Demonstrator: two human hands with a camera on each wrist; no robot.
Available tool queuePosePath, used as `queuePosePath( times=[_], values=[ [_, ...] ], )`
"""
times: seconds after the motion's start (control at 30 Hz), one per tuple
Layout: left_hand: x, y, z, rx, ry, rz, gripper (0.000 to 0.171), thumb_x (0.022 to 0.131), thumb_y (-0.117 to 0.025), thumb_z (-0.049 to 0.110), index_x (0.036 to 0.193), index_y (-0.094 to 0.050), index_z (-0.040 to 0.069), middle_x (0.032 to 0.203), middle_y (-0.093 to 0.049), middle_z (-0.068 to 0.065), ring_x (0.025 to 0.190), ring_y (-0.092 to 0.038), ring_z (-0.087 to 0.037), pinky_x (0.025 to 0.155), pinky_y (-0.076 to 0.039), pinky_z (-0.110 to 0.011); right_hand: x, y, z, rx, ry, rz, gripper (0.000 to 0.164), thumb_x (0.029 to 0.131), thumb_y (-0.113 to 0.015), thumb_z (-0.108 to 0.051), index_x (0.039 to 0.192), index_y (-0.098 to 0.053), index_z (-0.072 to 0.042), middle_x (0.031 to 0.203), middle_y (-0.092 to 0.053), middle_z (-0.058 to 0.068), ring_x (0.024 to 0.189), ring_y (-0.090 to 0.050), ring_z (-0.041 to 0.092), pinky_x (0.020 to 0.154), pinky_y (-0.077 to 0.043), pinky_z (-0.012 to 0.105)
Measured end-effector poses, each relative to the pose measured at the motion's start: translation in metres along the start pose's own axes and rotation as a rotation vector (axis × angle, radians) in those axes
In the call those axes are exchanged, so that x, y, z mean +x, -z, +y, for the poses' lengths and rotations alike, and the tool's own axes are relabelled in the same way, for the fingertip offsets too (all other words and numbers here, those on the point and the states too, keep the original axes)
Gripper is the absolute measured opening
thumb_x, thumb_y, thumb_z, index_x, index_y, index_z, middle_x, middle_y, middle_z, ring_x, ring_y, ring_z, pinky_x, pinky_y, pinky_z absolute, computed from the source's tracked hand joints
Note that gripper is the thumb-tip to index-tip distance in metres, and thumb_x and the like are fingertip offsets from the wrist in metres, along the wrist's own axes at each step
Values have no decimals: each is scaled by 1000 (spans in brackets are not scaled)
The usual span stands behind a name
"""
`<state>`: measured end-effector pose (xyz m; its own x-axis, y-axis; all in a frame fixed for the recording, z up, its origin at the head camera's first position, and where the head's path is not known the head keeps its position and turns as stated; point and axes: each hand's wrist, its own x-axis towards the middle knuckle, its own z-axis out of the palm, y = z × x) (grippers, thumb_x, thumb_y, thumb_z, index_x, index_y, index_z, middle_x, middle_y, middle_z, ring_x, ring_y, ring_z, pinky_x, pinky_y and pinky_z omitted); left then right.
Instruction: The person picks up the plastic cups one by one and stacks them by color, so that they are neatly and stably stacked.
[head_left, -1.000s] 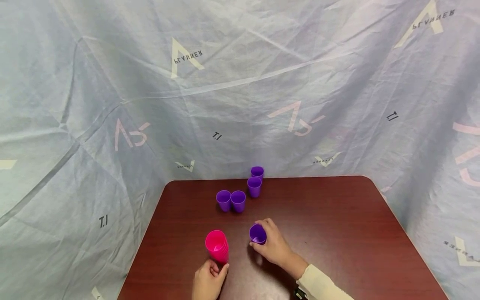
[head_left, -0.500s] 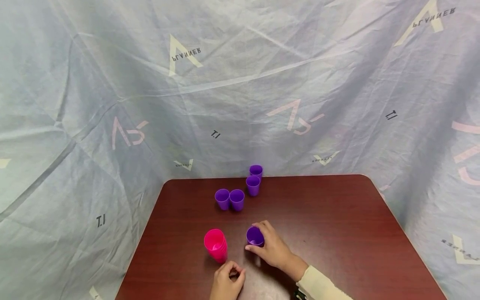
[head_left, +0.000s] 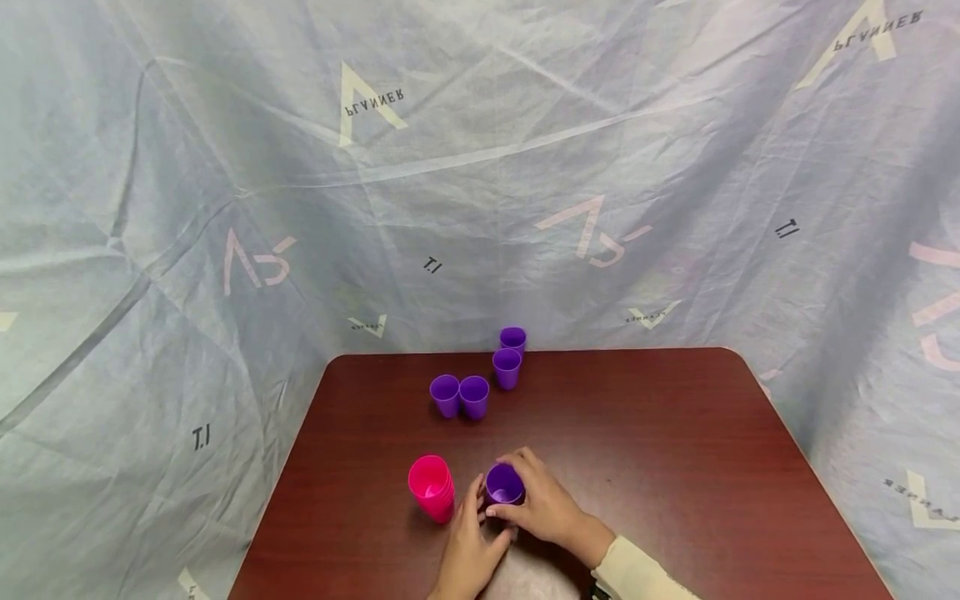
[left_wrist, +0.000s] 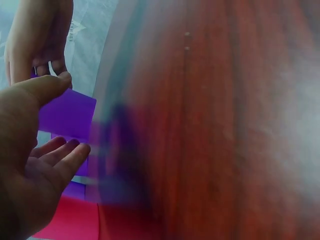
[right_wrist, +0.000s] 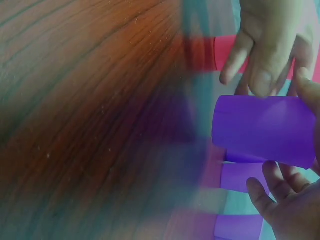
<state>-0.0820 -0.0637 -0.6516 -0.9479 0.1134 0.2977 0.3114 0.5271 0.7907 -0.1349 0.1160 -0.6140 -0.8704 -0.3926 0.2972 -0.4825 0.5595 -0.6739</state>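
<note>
A purple plastic cup [head_left: 504,485] stands upright near the front of the dark wood-grain table [head_left: 675,467], its mouth open upward and nothing visible inside. The right hand [head_left: 547,504] wraps its fingers round the cup's far and right side, the thumb on the near side, so the fingers are clamped on the cup wall. The left hand [head_left: 468,546] comes up against the cup's left side; in the left wrist view its thumb lies on top of the purple wall [left_wrist: 67,115] and its fingers [left_wrist: 70,155] are spread a little below it, curled about the cup.

Just left of the cup stands a stack of pink cups [head_left: 431,487], nested one in another, the top one showing no contents. It stands close to the left hand but apart from the purple cup.

Farther back, two purple cups [head_left: 459,396] stand touching side by side, and another pair of purple cups [head_left: 510,357] stands one behind the other near the table's far edge. All are upright and look empty.

The cup in the hands is smooth, plain and opaque, slightly tapered, with no label.

A pale blue sheet [head_left: 225,208] hangs behind and around the table; it carries mirrored print reading "PLANNER" [head_left: 373,102] beside a pale triangular mark, and small "T.I" marks [head_left: 432,266].
</note>
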Motion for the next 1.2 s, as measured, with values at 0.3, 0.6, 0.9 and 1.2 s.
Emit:
queuePosePath(
  times=[0.3, 0.6, 0.9, 1.2],
  values=[
    [11, -5, 5, 141, -12, -1, 99, 72, -94, 9, 155, -41, 10, 131, -72, -16, 118, -74, -28, 97, -60, -45, -2, -5, 2, 17, 20, -48, 71, 82, -87, -53, 137, -60, -18, 126, -57, -2, 110, -64, 13, 94, -58, 32],
    [15, -7, 6, 138, -23, 42, 87, 70, -89, -3, 146, -48, 7, 129, -74, -13, 115, -74, -27, 97, -60, -45, -7, -7, 5, -14, 79, -41, 67, 84, -86, -50, 135, -60, -15, 124, -58, -1, 107, -64, 11, 93, -58, 32],
    [15, -8, 6, 148, -49, 51, 89, 70, -94, 3, 148, -52, 15, 126, -75, -12, 112, -75, -27, 94, -61, -44, 5, 2, 3, 31, 11, -36, 52, 100, -67, -43, 141, -56, -13, 132, -58, 4, 120, -65, 21, 99, -57, 43],
    [20, -11, 12, 158, 33, -34, 80, 74, -89, 1, 145, -54, 13, 133, -68, -6, 117, -71, -22, 98, -59, -43, 55, 13, 14, -80, -80, 91, 43, 107, -57, -44, 133, -64, -10, 130, -62, 13, 123, -60, 31, 105, -51, 53]
  ],
)
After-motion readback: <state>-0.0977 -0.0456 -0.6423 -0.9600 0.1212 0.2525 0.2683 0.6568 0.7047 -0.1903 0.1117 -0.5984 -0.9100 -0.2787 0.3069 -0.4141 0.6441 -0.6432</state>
